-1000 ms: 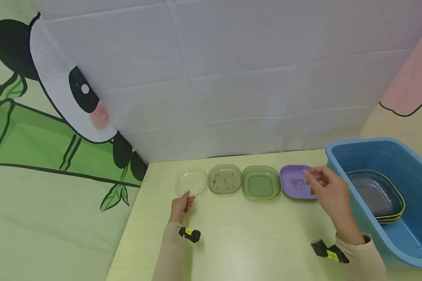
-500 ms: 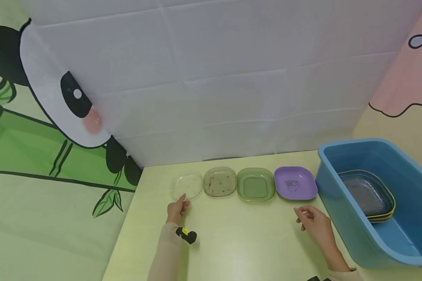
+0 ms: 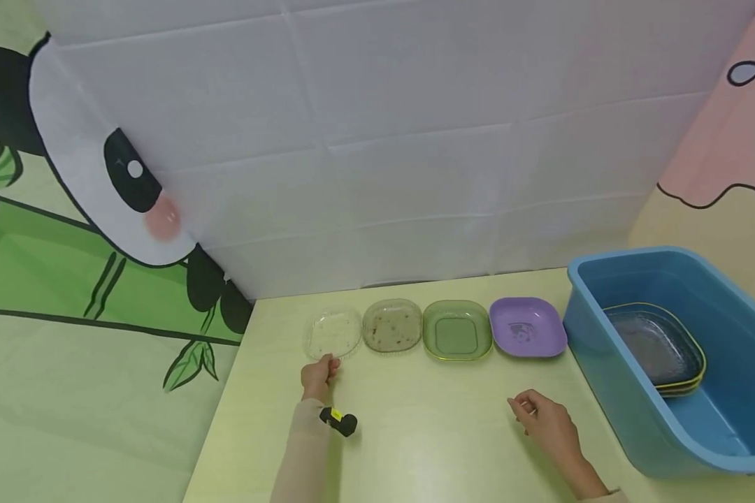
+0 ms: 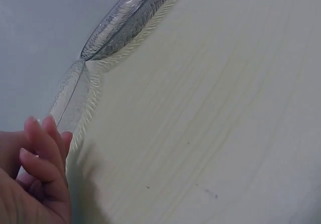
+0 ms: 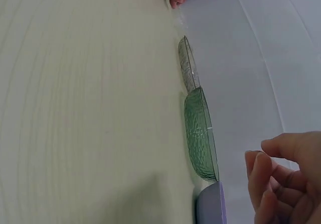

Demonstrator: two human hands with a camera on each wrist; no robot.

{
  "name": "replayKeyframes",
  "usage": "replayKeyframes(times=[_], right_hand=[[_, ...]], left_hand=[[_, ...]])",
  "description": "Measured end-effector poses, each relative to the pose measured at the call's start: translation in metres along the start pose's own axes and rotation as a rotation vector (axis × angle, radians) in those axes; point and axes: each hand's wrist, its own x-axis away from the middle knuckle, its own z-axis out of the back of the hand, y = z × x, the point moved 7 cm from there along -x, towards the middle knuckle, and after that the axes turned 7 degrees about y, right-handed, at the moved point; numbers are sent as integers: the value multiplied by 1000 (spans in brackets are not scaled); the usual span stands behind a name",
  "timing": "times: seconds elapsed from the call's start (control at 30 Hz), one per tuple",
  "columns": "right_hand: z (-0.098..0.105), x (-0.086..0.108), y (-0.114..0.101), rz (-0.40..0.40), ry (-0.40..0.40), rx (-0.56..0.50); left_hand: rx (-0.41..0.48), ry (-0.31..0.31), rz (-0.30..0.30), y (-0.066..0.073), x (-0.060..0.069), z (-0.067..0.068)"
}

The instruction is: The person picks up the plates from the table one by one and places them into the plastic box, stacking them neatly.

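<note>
Four plates stand in a row: clear [image 3: 333, 333], speckled clear [image 3: 393, 326], green [image 3: 457, 330] and purple [image 3: 528, 327]. My left hand [image 3: 317, 378] is at the near rim of the clear plate, fingers loosely bent; contact is unclear. In the left wrist view those fingers [image 4: 46, 153] overlap the plate's edge [image 4: 75, 96]. My right hand [image 3: 549, 427] hovers in front of the purple plate, fingers loosely curled and holding nothing. The right wrist view has that hand [image 5: 286, 179] beside the green plate [image 5: 200, 133] and purple plate [image 5: 211, 204].
At the right stands a blue tub [image 3: 642, 419] with a small stack of dark, yellow-rimmed plates [image 3: 657, 342] inside. A pale cloth [image 3: 384, 175] hangs behind the table [image 3: 415, 433].
My right hand has moved off the purple plate, towards me and to the left. My left hand's fingers have drawn back slightly at the clear plate's rim. The camera view has shifted a little.
</note>
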Motion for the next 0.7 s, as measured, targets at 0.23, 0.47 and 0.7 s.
replayKeyframes(times=[0.23, 0.47, 0.7], right_hand=[[7, 1, 5, -6, -9, 40], [10, 0, 12, -17, -37, 44], [19, 3, 13, -32, -36, 57]], left_hand=[[24, 43, -25, 2, -3, 2], [-78, 67, -80, 14, -1, 14], [-135, 40, -243, 37, 13, 28]])
